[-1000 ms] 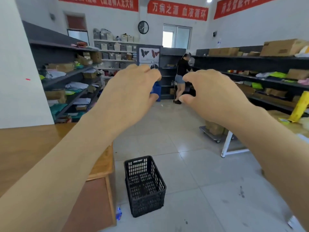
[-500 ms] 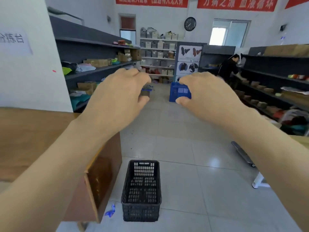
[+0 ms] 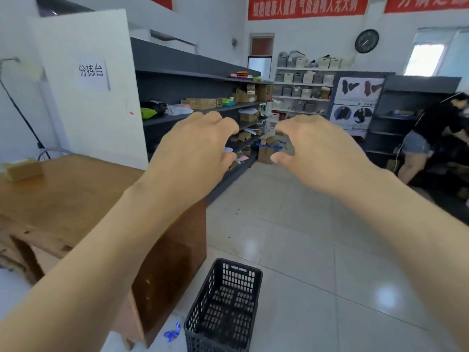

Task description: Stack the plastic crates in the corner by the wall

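A black perforated plastic crate (image 3: 224,307) stands empty on the tiled floor, right beside the corner of a wooden desk (image 3: 63,199). Both my arms are stretched forward at chest height, well above the crate. My left hand (image 3: 193,153) has its fingers curled down and apart, holding nothing. My right hand (image 3: 314,151) mirrors it, fingers bent and spread, also holding nothing. Neither hand touches the crate.
A white partition (image 3: 96,102) with a paper sign rises behind the desk. Dark shelving (image 3: 203,115) with boxes runs along the left. A person (image 3: 431,138) bends at shelves on the right. A blue scrap (image 3: 172,334) lies by the crate. Tiled floor (image 3: 317,250) spreads ahead.
The view has swung to the left, bringing the desk and partition into sight. The crate now sits lower and more to the right. Both hands keep their raised, curled pose.
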Motion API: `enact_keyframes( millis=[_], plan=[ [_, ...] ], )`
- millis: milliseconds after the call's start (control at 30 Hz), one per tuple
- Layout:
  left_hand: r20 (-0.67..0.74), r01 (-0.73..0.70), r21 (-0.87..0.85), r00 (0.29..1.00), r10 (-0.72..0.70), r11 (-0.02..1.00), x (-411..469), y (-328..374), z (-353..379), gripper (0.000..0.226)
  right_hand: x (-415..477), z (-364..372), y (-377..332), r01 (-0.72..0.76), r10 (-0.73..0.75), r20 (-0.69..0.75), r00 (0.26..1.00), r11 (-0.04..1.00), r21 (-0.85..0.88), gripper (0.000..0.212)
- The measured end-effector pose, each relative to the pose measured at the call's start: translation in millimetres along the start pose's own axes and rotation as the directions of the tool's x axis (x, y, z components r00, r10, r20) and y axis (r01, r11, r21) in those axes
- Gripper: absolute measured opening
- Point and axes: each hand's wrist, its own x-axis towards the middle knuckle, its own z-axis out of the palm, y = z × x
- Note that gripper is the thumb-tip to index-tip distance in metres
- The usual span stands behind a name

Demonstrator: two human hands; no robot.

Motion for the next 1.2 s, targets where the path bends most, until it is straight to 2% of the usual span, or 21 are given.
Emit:
enact_keyframes(
  millis=[133, 300, 433, 700, 833, 967, 1200],
  plan=[
    [-0.011, 0.010, 0.023, 1.000, -0.009, 1.000, 41.2, 21.5, 30.2, 0.036, 29.9, 15.7, 47.5, 0.037, -0.037, -0.031, 0.999, 0.999, -0.002, 0.041],
    [-0.034, 0.067, 0.089, 0.997, -0.064, 0.994, 77.3, 35.6, 62.4, 0.037, 73.5, 49.4, 89.3, 0.127, -0.122, -0.060, 0.991, 0.989, 0.078, 0.045],
    [-0.059, 0.200, 0.173, 0.980, -0.192, 0.965, 97.9, 57.9, 96.4, 0.038, 102.4, 84.8, 123.1, 0.246, -0.237, -0.073, 0.969, 0.958, 0.150, 0.045],
    [-0.151, 0.476, 0.313, 0.879, -0.451, 0.822, 125.2, 134.4, 162.0, 0.035, 144.4, 142.5, 207.9, 0.476, -0.463, -0.113, 0.879, 0.838, 0.266, 0.045],
    [-0.197, 0.551, 0.406, 0.832, -0.518, 0.730, 140.9, 149.5, 171.5, 0.034, 167.6, 158.0, 220.1, 0.560, -0.538, -0.171, 0.826, 0.741, 0.370, 0.044],
    [-0.231, 0.588, 0.488, 0.800, -0.554, 0.645, 154.1, 146.6, 177.6, 0.034, 190.7, 169.0, 218.7, 0.633, -0.587, -0.248, 0.771, 0.663, 0.400, 0.042],
    [-0.294, 0.649, 0.474, 0.754, -0.588, 0.595, 174.4, 117.7, 214.7, 0.036, 230.2, 205.2, 212.0, 0.680, -0.618, -0.293, 0.730, 0.611, 0.405, 0.042]
  ],
)
